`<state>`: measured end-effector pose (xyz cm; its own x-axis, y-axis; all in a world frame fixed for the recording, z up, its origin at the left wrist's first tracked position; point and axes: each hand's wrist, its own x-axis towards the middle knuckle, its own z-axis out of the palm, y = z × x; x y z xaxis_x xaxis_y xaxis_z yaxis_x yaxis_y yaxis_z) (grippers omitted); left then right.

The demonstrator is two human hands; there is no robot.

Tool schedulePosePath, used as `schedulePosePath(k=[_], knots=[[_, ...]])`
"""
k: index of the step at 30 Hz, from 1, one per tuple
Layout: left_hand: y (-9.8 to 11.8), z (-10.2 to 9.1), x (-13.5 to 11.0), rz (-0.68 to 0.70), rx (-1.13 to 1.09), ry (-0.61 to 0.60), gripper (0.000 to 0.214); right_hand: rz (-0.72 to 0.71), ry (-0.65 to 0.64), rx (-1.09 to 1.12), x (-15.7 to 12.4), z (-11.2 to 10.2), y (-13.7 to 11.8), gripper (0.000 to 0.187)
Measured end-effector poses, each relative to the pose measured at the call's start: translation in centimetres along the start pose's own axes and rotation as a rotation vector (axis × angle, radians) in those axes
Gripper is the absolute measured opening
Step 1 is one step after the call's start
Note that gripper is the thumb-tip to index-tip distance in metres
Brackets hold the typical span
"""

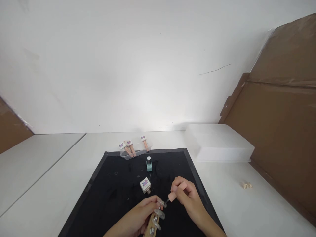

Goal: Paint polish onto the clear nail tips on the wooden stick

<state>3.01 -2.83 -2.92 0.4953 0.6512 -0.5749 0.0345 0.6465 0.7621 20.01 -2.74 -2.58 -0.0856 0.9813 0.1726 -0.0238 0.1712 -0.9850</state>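
Note:
A wooden strip (149,227) with shiny metal knobs and clear, glittery nail-like discs (159,214) along it is gripped in my left hand (145,210). My right hand (186,194) pinches the pink cap (172,196) of a nail polish brush. Its thin dark bristle end (167,200) points left at the topmost disc (163,204), touching it or very close. Just beyond my left hand, an uncapped white polish bottle (145,185) with a purple-and-pink label lies tilted, its neck towards me. A small teal polish bottle (149,165) with a white cap is farther back.
Behind the black mat (111,184), a clear tray (127,157) holds several pink-capped polish bottles (129,145). An upturned white plastic bin (219,144) stands at the back right. Small cream-coloured rings (245,186) lie on the white table at right. Brown cardboard (281,115) walls the right side.

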Motion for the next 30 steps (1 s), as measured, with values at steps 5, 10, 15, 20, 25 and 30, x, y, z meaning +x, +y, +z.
schedulePosePath(k=[5,10,15,20,25,30], knots=[[-0.23,-0.05,0.28,-0.005,-0.014,0.017,0.020,0.032,-0.055,-0.015,0.06,0.14,-0.21,0.016],[-0.18,-0.04,0.08,-0.006,-0.003,0.004,0.017,0.093,-0.076,-0.006,-0.01,0.07,-0.01,0.017],[-0.14,-0.03,0.03,-0.002,-0.005,0.005,0.017,0.043,-0.031,0.010,0.11,0.14,-0.15,0.016],[-0.30,-0.02,0.22,-0.017,-0.010,0.045,0.017,0.007,-0.035,-0.035,0.22,0.22,-0.09,0.017],[-0.42,-0.21,0.21,0.001,0.014,0.004,0.015,0.031,-0.006,-0.030,0.11,0.11,0.10,0.018],[0.02,0.06,-0.03,-0.010,-0.001,0.031,0.017,-0.020,-0.004,-0.031,0.11,0.16,0.07,0.016]])
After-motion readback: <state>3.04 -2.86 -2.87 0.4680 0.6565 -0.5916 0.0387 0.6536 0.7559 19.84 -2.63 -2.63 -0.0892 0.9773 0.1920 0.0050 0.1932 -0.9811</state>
